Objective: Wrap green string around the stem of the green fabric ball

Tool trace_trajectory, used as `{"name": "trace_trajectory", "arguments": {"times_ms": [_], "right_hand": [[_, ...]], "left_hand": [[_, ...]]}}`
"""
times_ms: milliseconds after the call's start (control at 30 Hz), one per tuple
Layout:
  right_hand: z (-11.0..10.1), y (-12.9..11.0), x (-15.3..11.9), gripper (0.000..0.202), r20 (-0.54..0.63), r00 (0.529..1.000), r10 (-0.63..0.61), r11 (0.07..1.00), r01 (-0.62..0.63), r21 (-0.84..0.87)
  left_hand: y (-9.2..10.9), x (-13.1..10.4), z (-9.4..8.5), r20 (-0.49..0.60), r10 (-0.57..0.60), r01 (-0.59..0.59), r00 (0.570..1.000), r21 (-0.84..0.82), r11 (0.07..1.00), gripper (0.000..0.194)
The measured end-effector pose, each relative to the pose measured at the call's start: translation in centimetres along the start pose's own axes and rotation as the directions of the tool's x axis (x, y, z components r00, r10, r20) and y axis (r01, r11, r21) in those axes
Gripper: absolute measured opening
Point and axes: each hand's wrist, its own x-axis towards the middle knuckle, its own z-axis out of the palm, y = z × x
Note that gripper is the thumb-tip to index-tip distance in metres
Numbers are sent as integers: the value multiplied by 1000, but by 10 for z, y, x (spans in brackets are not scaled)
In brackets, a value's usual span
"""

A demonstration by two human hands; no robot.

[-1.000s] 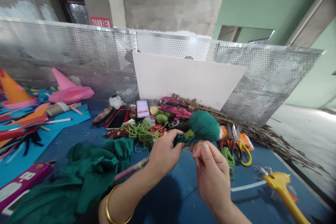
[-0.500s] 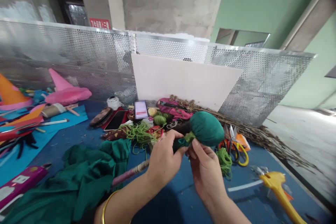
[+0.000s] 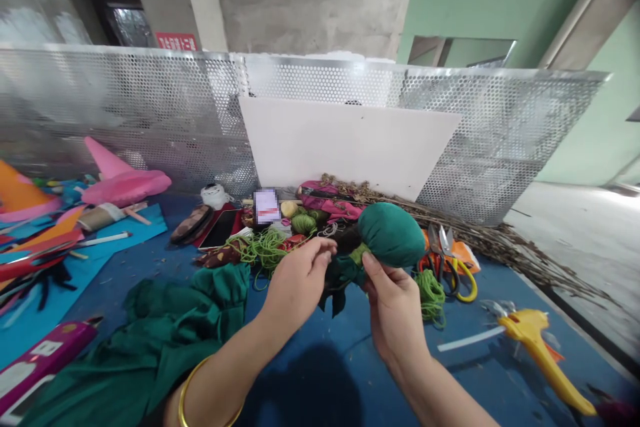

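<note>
A stuffed ball of dark green cloth [image 3: 391, 235] stands out above my right hand [image 3: 397, 297]. The right thumb and fingers pinch its neck, where a light green band [image 3: 359, 253] goes round. Loose dark green cloth ends [image 3: 338, 300] hang below the band. Just left of the neck is my left hand [image 3: 299, 278], its thumb and fingertips drawn together. Whatever they may hold is too small to make out. A gold bangle [image 3: 186, 395] circles the left wrist. Gathered dark green cloth [image 3: 175, 327] lies under and beside the left forearm.
Green yarn [image 3: 267, 250] and a phone [image 3: 220, 230] lie behind the hands. To the right are scissors [image 3: 465, 280], a green yarn bundle [image 3: 431, 297], a yellow glue gun [image 3: 547, 353] and dry stems [image 3: 500, 257]. A white board [image 3: 350, 147] leans at the back.
My left hand has let go of the neck and moved left. Cloth ends now show below the band, and the wrapped stick by the left forearm is out of sight. My right hand keeps its pinch.
</note>
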Motion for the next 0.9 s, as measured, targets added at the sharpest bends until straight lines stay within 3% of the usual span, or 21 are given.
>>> {"name": "trace_trajectory", "arguments": {"times_ms": [67, 100, 133, 200, 333, 467, 600, 733, 900], "right_hand": [[0, 2, 0, 24, -2, 1000, -1, 1000, 1, 12], [-1, 2, 0, 23, 8, 1000, 1, 1000, -2, 23], [-1, 3, 0, 23, 24, 1000, 6, 999, -7, 34], [-1, 4, 0, 22, 49, 999, 15, 999, -18, 51], [0, 4, -2, 20, 21, 1000, 15, 999, -16, 39], [2, 4, -3, 21, 17, 1000, 13, 1000, -13, 5], [0, 8, -3, 23, 14, 1000, 16, 998, -16, -54], [-1, 10, -2, 25, 12, 1000, 18, 996, -17, -90], [-1, 9, -2, 28, -11, 1000, -26, 990, 24, -139]], "left_hand": [[0, -5, 7, -175, 237, -205, 956, 178, 962, 34], [0, -7, 12, -190, 359, -308, 914, 249, 918, 37], [0, -10, 18, -149, 439, -386, 886, 290, 876, 41], [0, -15, 30, -80, 476, -431, 876, 316, 845, 49], [0, -19, 39, -50, 383, -350, 922, 312, 883, 59], [2, -13, 27, -12, 114, -109, 993, 191, 976, 48], [4, -4, 12, 191, -26, 24, 981, 14, 1000, 30], [2, 1, 7, 300, -55, 102, 952, -143, 984, 27], [3, 1, 6, 239, -10, 67, 971, -232, 970, 34]]}}
